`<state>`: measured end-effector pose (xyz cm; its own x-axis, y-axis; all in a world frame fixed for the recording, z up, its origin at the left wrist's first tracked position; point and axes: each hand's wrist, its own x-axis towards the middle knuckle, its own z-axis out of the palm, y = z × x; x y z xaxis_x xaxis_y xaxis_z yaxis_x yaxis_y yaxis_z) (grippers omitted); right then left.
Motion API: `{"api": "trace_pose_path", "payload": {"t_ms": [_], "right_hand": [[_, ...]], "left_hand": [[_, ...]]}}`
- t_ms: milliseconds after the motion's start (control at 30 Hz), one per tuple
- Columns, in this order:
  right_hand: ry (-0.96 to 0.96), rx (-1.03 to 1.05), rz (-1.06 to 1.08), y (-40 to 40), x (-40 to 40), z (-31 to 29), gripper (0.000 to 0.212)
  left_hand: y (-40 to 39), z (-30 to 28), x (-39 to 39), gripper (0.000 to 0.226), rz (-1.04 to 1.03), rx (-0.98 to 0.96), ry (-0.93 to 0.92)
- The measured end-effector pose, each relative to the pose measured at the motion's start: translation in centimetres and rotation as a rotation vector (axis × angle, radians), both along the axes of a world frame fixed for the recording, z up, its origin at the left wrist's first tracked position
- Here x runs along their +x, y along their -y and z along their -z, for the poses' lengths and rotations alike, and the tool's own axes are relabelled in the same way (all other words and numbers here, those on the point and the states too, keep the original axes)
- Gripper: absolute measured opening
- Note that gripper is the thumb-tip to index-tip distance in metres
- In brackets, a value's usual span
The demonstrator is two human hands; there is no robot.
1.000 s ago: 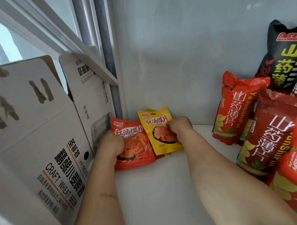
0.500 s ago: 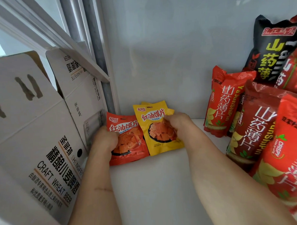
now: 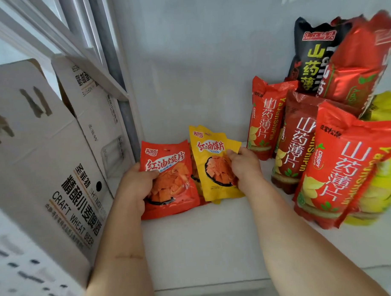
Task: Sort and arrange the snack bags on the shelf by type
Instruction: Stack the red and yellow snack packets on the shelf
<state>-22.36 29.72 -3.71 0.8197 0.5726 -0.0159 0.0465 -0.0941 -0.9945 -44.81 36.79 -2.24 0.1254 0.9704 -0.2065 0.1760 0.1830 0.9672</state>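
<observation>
A: Left hand [image 3: 137,185]?
B: Closed on the left edge of the small red bag [image 3: 169,179], thumb pressed over the front just under the printed title.

A: And the bag against that hand?
B: Upright, bottom edge on the white shelf [image 3: 204,242], stretching right from the thumb. Just right of the cardboard beer carton [image 3: 58,174].

A: Right hand [image 3: 244,166]?
B: Pinching the right edge of the small yellow bag [image 3: 213,165], fingertips [image 3: 231,154] on the front near the upper right corner.

A: The yellow bag's place?
B: Left of the right hand, touching the red one, bottom on the shelf, top leaning toward the back wall. More bags of the same sort tucked behind both; cannot tell how many.

A: Farther right?
B: A row of tall red bags [image 3: 296,142] standing on the shelf, nearest just beside the right hand. Above and behind, a black bag [image 3: 311,55] against the wall, with another red bag [image 3: 355,62] tilted over it. Yellow packaging [image 3: 386,108] at the far right edge, blurred.
</observation>
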Motion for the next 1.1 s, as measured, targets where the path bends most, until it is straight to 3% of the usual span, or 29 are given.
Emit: {"api": "trace_pose_path", "payload": {"t_ms": [133, 367, 433, 500, 667, 900, 1100], "right_hand": [[-0.038, 0.023, 0.024, 2.0, -0.5, 0.1, 0.021], [-0.191, 0.096, -0.052, 8.2, -1.7, -0.2, 0.010], [-0.183, 0.087, -0.065, 10.1, -1.9, 0.0, 0.008], [-0.156, 0.076, -0.069, 11.7, -1.7, 0.7, 0.020], [-0.128, 0.081, -0.054, 17.2, -3.3, 0.2, 0.012], [-0.027, 0.069, -0.054, 23.9, -5.1, -0.4, 0.014], [0.027, -0.065, 0.130, 30.6, -3.8, -0.6, 0.021]], "left_hand": [[3.3, 0.7, -1.9, 0.019, 0.019, -0.014, 0.097], [11.7, 0.4, -4.6, 0.021, 0.038, -0.055, 0.206], [14.6, 0.6, -5.3, 0.021, 0.027, -0.059, 0.213], [17.4, 1.1, -6.1, 0.023, 0.016, -0.046, 0.229], [23.0, 2.2, -8.2, 0.029, 0.009, -0.058, 0.365], [27.9, 3.8, -10.3, 0.028, 0.148, -0.093, 0.407], [30.5, 5.5, -8.6, 0.029, 0.296, -0.153, 0.411]]}}
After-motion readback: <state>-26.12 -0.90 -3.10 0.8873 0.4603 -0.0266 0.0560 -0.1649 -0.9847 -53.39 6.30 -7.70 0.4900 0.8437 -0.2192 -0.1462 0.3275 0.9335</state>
